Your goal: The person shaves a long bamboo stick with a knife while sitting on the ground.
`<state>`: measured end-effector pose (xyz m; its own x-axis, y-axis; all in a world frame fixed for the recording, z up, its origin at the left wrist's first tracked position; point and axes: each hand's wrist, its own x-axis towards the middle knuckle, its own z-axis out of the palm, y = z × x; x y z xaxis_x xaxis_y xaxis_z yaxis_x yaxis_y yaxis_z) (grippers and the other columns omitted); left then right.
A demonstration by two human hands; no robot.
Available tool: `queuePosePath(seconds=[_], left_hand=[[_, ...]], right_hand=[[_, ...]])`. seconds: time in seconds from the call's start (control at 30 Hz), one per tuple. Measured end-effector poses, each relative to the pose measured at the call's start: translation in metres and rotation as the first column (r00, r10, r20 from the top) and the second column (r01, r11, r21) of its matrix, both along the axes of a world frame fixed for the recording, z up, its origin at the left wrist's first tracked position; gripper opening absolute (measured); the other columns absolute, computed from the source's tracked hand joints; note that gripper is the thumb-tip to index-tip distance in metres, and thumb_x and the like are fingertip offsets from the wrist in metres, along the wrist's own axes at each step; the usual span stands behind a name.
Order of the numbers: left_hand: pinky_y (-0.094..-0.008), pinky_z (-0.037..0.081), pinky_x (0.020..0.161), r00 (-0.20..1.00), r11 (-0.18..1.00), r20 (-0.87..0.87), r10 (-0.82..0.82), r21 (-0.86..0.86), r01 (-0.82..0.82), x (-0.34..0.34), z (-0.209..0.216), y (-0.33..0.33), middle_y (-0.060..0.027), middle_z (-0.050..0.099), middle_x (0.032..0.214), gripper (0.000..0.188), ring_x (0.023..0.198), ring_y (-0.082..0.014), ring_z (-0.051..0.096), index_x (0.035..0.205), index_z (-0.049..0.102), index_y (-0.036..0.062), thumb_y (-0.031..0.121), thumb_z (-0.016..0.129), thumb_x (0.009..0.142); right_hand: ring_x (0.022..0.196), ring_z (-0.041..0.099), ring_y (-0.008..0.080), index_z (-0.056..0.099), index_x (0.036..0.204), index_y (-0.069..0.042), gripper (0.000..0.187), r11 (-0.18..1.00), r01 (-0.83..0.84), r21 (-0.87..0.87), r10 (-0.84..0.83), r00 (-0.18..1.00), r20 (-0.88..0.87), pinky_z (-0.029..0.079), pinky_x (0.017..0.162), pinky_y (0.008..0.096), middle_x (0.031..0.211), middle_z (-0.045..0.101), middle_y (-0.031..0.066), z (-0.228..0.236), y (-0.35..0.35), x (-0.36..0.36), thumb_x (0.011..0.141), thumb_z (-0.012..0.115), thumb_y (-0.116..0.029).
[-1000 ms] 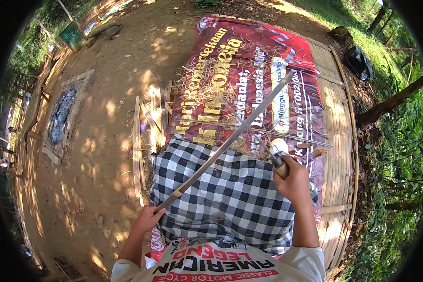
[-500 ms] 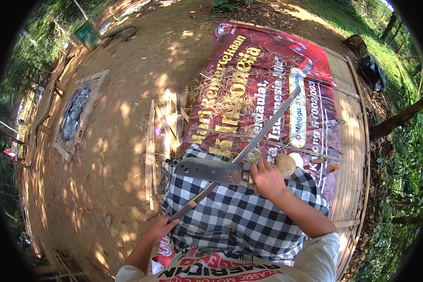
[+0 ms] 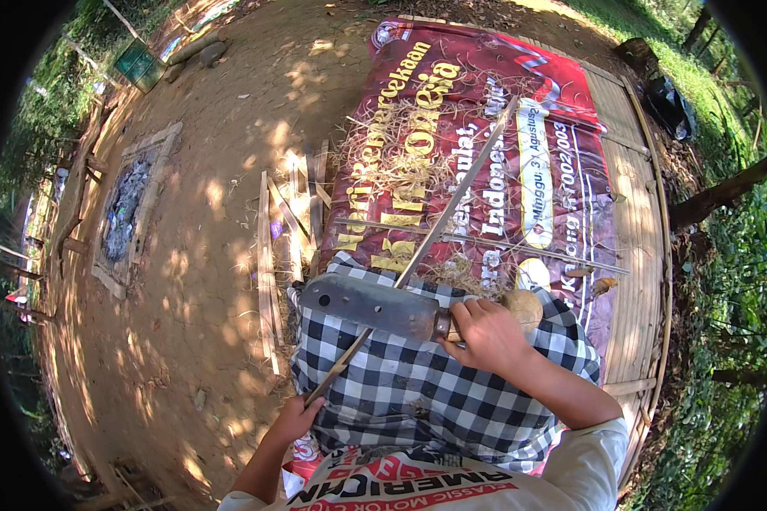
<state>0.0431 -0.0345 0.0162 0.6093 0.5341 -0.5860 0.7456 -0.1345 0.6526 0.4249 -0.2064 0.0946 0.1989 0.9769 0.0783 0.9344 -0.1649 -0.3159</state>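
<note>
My right hand (image 3: 487, 334) is wrapped round the wooden handle of a broad, dark-bladed cleaver (image 3: 358, 307); a rounded tan knob (image 3: 522, 312) shows just beyond the fist. The blade points left over my lap and lies across a long, thin bamboo strip (image 3: 452, 209), hiding part of it. Low on the left, my left hand (image 3: 294, 419) grips the strip's near end with closed fingers. From there the strip slants up and right to a far tip above the banner. A black-and-white checked cloth (image 3: 452, 400) covers my lap under both tools.
A dark red printed banner (image 3: 562, 196) covers much of a bamboo platform (image 3: 635, 204). Curly shavings (image 3: 383, 162) and thin sticks lie on it. Several pale slats (image 3: 266, 281) lie left of the platform. Further left, a framed ash pit (image 3: 128, 209) sits in the dirt ground.
The strip has turned steeper, its far tip moving up and left, and its pale face shows more. The cleaver tilts more, handle end lower. Both hands keep their grips.
</note>
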Motion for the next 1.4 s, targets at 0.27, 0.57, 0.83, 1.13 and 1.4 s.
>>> queuePosePath(seconds=[0.27,0.57,0.83,1.13,1.4], left_hand=[[-0.0344,0.045,0.063,0.999,1.0,-0.036,0.013,0.027,-0.012,0.004,0.012,-0.001,-0.0078,0.058,0.069,0.036,0.066,-0.0146,0.051,0.094,0.062,-0.0047,0.03,0.056,0.096],[-0.0351,0.046,0.061,1.0,1.0,-0.025,0.018,0.024,-0.017,0.004,0.005,0.002,-0.0138,0.06,0.066,0.037,0.064,-0.0157,0.053,0.095,0.064,-0.0049,0.031,0.059,0.094],[-0.036,0.044,0.056,1.0,0.992,0.01,0.013,0.128,-0.015,0.004,-0.001,-0.002,-0.0143,0.055,0.059,0.035,0.056,-0.0158,0.051,0.085,0.062,-0.0051,0.029,0.061,0.092],[-0.0395,0.044,0.052,0.996,0.959,0.088,-0.003,0.284,-0.023,0.0,-0.014,-0.005,-0.0208,0.056,0.058,0.037,0.052,-0.0339,0.058,0.077,0.063,-0.005,0.03,0.065,0.089],[-0.0393,0.046,0.052,0.999,0.957,0.001,-0.033,0.287,0.031,-0.008,-0.023,0.005,-0.0215,0.058,0.058,0.041,0.054,-0.0352,0.061,0.077,0.064,-0.0052,0.034,0.066,0.088]], right_hand=[[0.067,0.056,0.0225,0.057,0.085,-0.003,0.046,0.983,-0.122,0.136,0.071,0.94,0.333,0.048,0.07,0.0353,0.073,0.053,0.0064,0.02,0.001,0.032,0.079,0.066,-0.049],[0.069,0.061,0.0283,0.055,0.102,0.003,0.055,0.996,0.077,-0.041,-0.069,0.982,0.174,0.05,0.062,0.0381,0.079,0.056,0.0124,0.021,-0.017,0.04,0.078,0.072,-0.043],[0.058,0.06,0.0235,0.055,0.119,-0.002,0.053,0.986,-0.168,0.011,0.164,0.97,0.181,0.049,0.051,0.0355,0.073,0.056,0.0086,0.009,-0.014,0.027,0.087,0.06,-0.044],[0.052,0.06,0.0299,0.057,0.113,-0.003,0.054,0.991,-0.135,0.002,0.135,0.991,0.011,0.048,0.048,0.0402,0.072,0.06,0.0116,-0.01,0.007,0.024,0.088,0.059,-0.05],[0.055,0.062,0.0332,0.059,0.108,-0.002,0.055,0.994,0.082,-0.069,-0.087,0.994,-0.067,0.05,0.053,0.0428,0.072,0.064,0.015,-0.007,0.008,0.098,0.087,0.058,-0.053]])
